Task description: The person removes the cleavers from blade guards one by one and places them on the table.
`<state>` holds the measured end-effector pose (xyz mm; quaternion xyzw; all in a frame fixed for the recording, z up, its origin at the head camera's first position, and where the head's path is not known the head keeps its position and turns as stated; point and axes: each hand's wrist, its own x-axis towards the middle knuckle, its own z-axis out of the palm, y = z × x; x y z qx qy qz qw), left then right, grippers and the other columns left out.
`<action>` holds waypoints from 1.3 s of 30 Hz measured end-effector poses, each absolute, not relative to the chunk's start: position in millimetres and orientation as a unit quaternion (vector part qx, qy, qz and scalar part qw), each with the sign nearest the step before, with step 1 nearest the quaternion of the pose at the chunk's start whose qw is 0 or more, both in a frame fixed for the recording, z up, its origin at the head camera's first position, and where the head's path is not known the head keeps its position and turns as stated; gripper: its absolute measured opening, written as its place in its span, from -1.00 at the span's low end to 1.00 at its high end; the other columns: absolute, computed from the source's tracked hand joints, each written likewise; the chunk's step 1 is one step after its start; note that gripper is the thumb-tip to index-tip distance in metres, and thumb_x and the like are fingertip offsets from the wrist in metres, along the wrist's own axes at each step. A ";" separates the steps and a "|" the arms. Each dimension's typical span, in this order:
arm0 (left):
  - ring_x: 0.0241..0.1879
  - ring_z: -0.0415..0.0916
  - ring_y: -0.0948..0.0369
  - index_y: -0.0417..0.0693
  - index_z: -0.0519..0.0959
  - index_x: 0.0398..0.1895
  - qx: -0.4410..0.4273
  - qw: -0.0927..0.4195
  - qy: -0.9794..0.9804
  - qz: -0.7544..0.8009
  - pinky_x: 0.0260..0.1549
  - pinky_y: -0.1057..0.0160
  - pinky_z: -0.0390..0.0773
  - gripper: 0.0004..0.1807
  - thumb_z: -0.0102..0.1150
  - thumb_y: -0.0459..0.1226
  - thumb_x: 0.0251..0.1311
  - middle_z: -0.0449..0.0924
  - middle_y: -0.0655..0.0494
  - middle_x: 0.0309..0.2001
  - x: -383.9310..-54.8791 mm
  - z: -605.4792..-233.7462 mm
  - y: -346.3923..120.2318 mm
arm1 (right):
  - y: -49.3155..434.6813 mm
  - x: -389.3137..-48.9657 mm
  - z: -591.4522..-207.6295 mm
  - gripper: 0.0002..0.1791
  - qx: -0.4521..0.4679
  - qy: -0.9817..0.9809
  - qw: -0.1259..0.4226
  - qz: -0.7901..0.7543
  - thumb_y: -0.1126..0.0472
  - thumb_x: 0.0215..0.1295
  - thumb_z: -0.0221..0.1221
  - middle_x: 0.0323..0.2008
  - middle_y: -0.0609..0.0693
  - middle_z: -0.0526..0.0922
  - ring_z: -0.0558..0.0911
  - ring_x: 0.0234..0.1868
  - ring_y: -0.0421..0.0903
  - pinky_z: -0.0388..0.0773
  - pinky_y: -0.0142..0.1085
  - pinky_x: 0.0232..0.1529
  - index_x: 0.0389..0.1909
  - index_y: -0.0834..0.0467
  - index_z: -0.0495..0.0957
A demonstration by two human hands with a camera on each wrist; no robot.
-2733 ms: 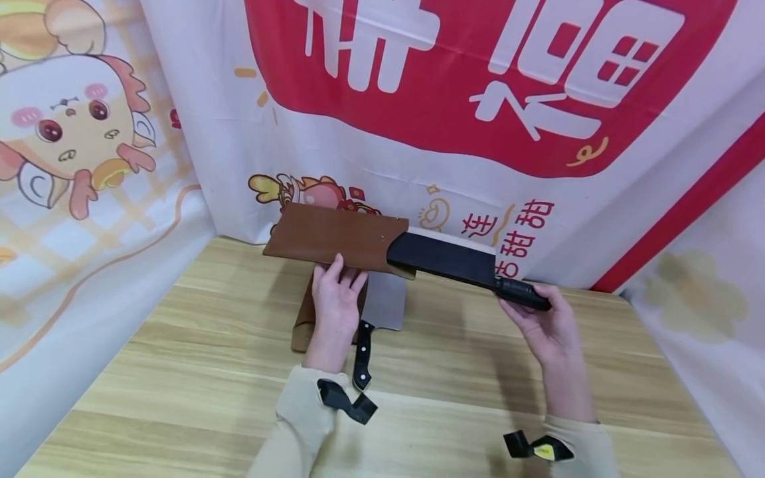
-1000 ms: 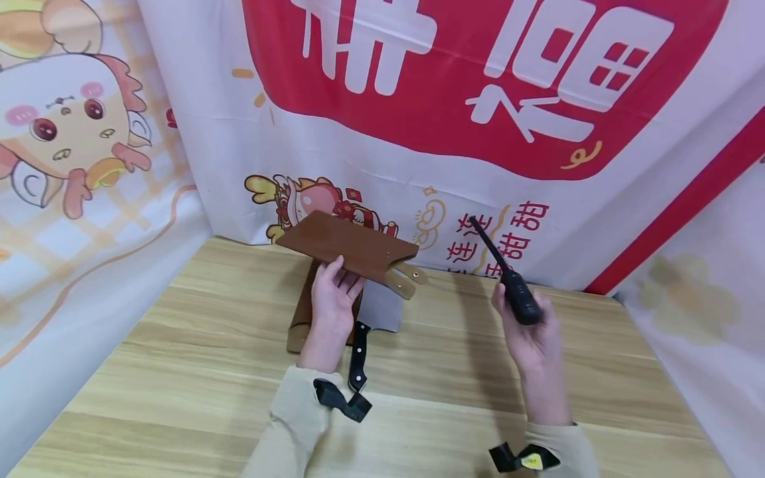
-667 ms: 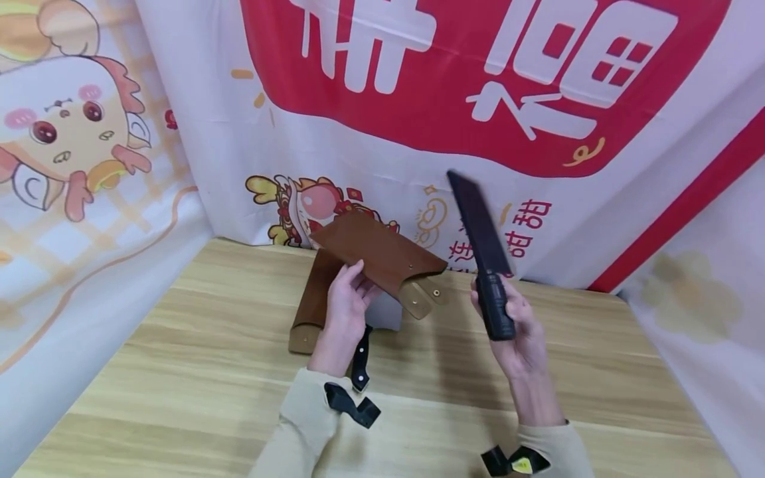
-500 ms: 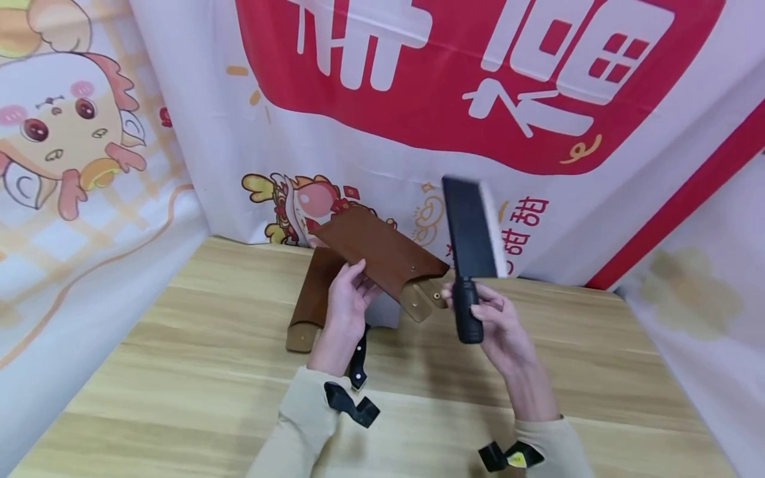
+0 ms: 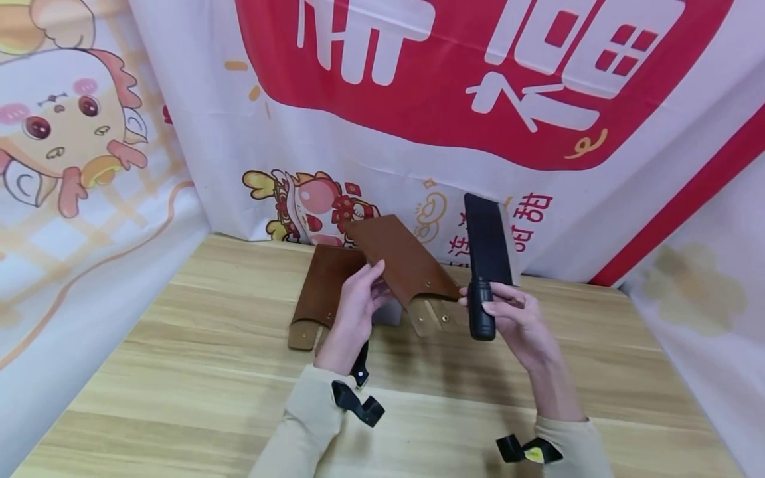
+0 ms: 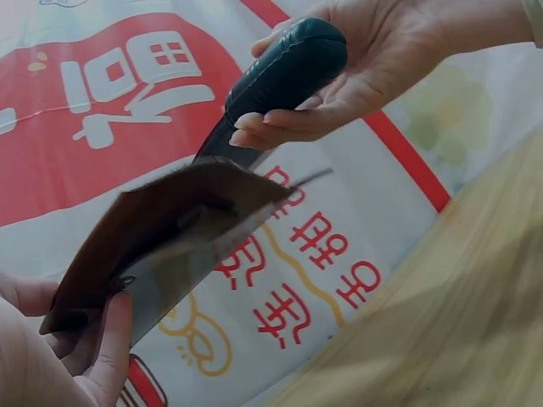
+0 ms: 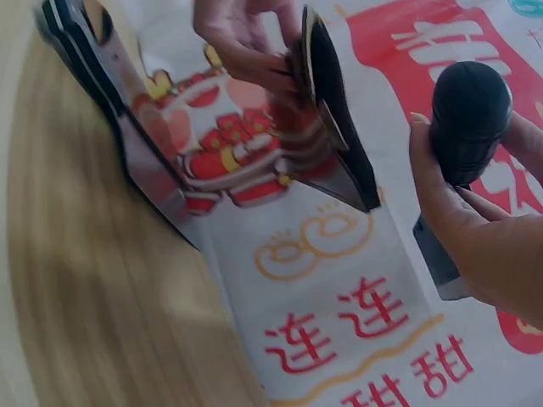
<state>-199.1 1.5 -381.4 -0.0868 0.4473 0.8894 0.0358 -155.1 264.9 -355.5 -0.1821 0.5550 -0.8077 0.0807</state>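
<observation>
My left hand [image 5: 354, 309] grips a brown leather knife sheath [image 5: 403, 255] from its left edge, raised above the table. The sheath's snap flaps hang at its mouth, which faces down and right; the left wrist view shows that mouth gaping. My right hand [image 5: 526, 325] holds a black cleaver [image 5: 491, 242] by its ribbed handle [image 7: 471, 119], blade pointing up with a pale edge on the right. Cleaver and sheath are side by side, the blade outside the sheath. Behind my left hand lie a second brown sheath [image 5: 323, 285] and another cleaver [image 5: 360, 372] with a riveted black handle, partly hidden.
A wooden table [image 5: 179, 398] lies under both hands. Close behind it hangs a white and red printed cloth [image 5: 382, 153], with further printed cloth [image 5: 60, 146] along the left and right sides.
The black cleaver was partly inside the held sheath, then came out to the right. My right hand has since turned it upright. The sheath has tilted mouth-down and moved right with my left hand.
</observation>
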 end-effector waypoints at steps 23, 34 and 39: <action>-0.17 0.61 0.23 -0.32 0.58 0.24 -0.111 0.036 0.531 0.839 -0.15 0.21 0.60 -0.54 0.18 -0.13 0.50 0.71 0.00 -0.10 -199.5 -409.3 30.0 | 316.8 -152.3 -358.6 -0.56 -0.158 0.626 0.124 -0.754 0.53 0.47 -0.04 0.04 0.14 0.75 0.74 0.05 -0.05 0.65 -0.29 0.05 0.14 0.19 0.69; 0.16 0.54 -0.06 -0.27 0.45 0.42 -0.110 0.066 0.581 0.804 0.26 -0.09 0.46 -0.51 -0.03 -0.15 0.61 0.55 -0.25 0.25 -195.5 -419.8 41.5 | 325.9 -155.3 -366.4 -0.59 -0.152 0.637 0.159 -0.739 0.53 0.46 -0.02 0.05 0.18 0.74 0.73 0.09 -0.01 0.68 -0.28 -0.01 0.13 0.22 0.68; 0.46 0.25 -0.16 -0.30 0.33 0.50 -0.098 0.079 0.596 0.793 0.44 -0.19 0.23 -0.47 -0.11 -0.19 0.63 0.32 -0.26 0.47 -195.5 -423.4 43.3 | 328.5 -157.4 -369.4 -0.63 -0.158 0.645 0.172 -0.727 0.52 0.48 -0.01 0.04 0.19 0.74 0.71 0.11 0.00 0.67 -0.27 0.02 0.16 0.33 0.64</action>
